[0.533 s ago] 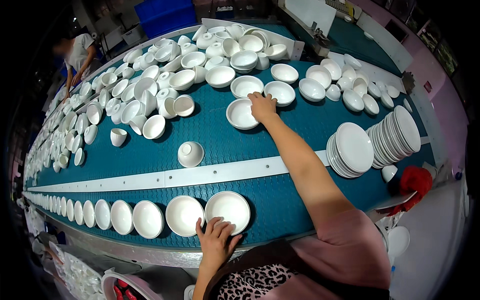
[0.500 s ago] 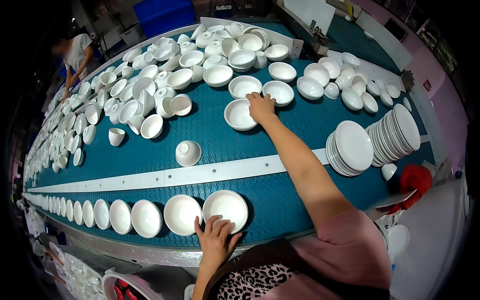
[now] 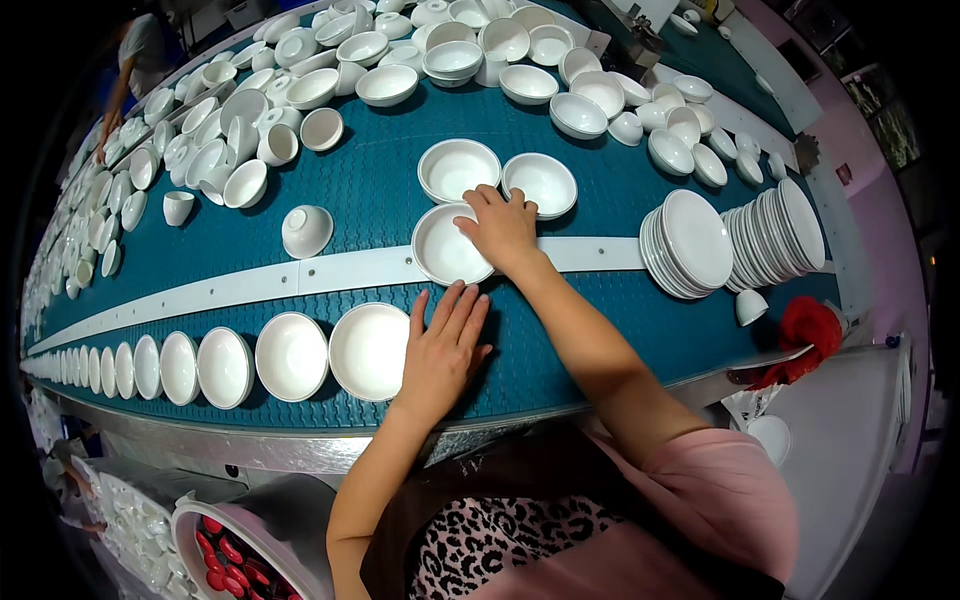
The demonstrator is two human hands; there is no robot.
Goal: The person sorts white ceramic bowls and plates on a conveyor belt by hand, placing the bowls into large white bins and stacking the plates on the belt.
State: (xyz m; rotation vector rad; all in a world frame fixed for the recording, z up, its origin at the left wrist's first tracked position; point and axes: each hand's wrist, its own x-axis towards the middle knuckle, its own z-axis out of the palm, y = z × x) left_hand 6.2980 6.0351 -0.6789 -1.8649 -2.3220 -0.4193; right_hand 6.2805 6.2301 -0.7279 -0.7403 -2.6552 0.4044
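Note:
My right hand (image 3: 500,228) grips a cluster of three white bowls where their rims meet. The thumb is over the front bowl (image 3: 446,245), which sits across the white divider strip, and the fingers reach the rims of the back bowl (image 3: 457,168) and the right bowl (image 3: 542,182). Just below the front bowl, my left hand (image 3: 443,350) is open, fingers stretched out toward its near rim. Beside that hand, on its left, stands the last white bowl (image 3: 368,352) of a long row along the near belt. My left fingers partly cover that bowl's right edge.
Many white bowls and cups (image 3: 300,90) crowd the far belt. An upturned bowl (image 3: 306,232) lies near the divider (image 3: 350,268). Plate stacks (image 3: 697,243) and a red cloth (image 3: 803,335) are at right. A bin (image 3: 185,520) with red items stands below left; another person works far left.
My right hand has drawn the three bowls nearer, onto the divider. My left hand has left the row's end bowl and moved up toward the front bowl. The whole view has shifted.

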